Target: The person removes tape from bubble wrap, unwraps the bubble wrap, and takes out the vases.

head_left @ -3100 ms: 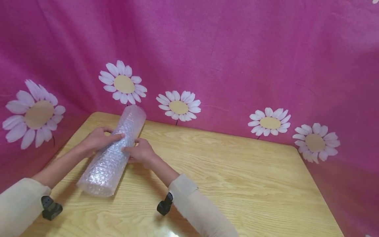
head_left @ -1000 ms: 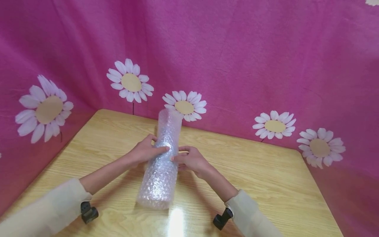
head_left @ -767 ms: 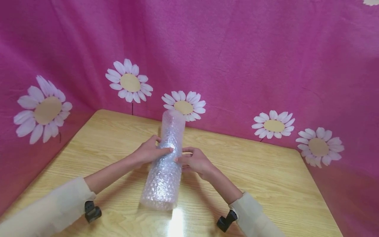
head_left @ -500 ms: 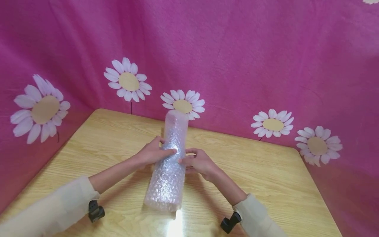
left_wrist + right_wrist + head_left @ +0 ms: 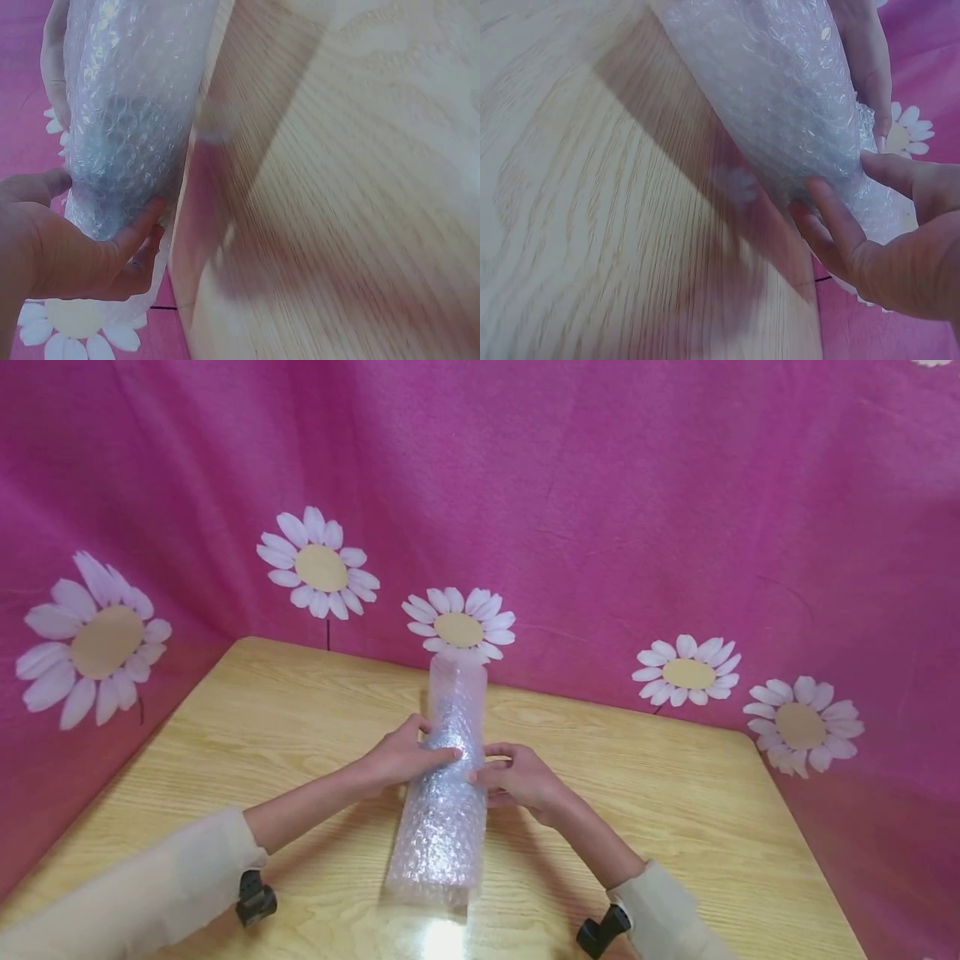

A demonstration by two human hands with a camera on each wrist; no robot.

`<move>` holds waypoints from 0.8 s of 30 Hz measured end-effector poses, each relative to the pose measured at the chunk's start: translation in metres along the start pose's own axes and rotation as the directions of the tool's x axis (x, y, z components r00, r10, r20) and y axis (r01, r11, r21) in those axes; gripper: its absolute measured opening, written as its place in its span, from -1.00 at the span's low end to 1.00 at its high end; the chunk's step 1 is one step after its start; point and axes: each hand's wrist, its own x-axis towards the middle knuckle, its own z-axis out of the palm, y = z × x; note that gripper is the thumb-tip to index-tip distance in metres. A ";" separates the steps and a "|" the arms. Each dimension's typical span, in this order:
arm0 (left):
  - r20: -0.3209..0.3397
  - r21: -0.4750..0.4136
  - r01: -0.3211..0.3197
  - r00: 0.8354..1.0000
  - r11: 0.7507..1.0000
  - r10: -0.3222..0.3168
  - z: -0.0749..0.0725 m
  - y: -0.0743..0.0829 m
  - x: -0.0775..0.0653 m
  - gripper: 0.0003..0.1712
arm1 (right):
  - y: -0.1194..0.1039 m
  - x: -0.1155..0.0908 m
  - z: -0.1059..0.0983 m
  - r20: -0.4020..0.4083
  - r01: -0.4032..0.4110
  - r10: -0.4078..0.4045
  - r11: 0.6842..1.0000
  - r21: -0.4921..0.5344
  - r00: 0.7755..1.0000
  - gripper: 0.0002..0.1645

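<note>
A long bundle of clear bubble wrap point(image 5: 442, 822), rolled into a tube, lies lengthwise near the middle of the table in the head view. Something greyish shows dimly through its middle; what it is I cannot tell. My left hand point(image 5: 401, 758) grips the tube from the left, thumb on top. From the other side my right hand point(image 5: 531, 783) holds it, thumb on the upper side and fingers along the flank. The left wrist view shows the left fingers point(image 5: 139, 225) curving under the wrap point(image 5: 142, 67). In the right wrist view, the right fingers point(image 5: 840, 217) press its side.
The wooden table point(image 5: 637, 827) spreads out on both sides of the bundle. Behind it and at the sides hangs a magenta cloth point(image 5: 585, 510) printed with white daisies. A black wrist camera point(image 5: 255, 897) sits at the left cuff, another camera point(image 5: 602, 931) at the right.
Both hands have carried the bubble-wrap bundle from the left part of the table rightward to its middle. The tube now points more straight away from me, and has lately come slightly nearer.
</note>
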 end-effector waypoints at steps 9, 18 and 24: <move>0.023 -0.008 -0.011 1.000 1.000 0.011 0.015 0.008 0.001 -0.35 | 0.006 -0.010 -0.018 0.029 0.020 -0.019 1.000 -0.010 0.999 -0.26; 0.076 -0.047 -0.040 0.996 0.998 0.044 0.029 0.013 0.002 -0.39 | 0.010 -0.023 -0.039 0.035 0.011 -0.010 0.999 -0.044 0.999 -0.21; 0.092 -0.075 -0.056 0.994 0.996 0.063 0.036 0.016 0.002 -0.40 | 0.010 -0.030 -0.047 0.031 -0.006 0.008 0.999 -0.053 0.999 -0.19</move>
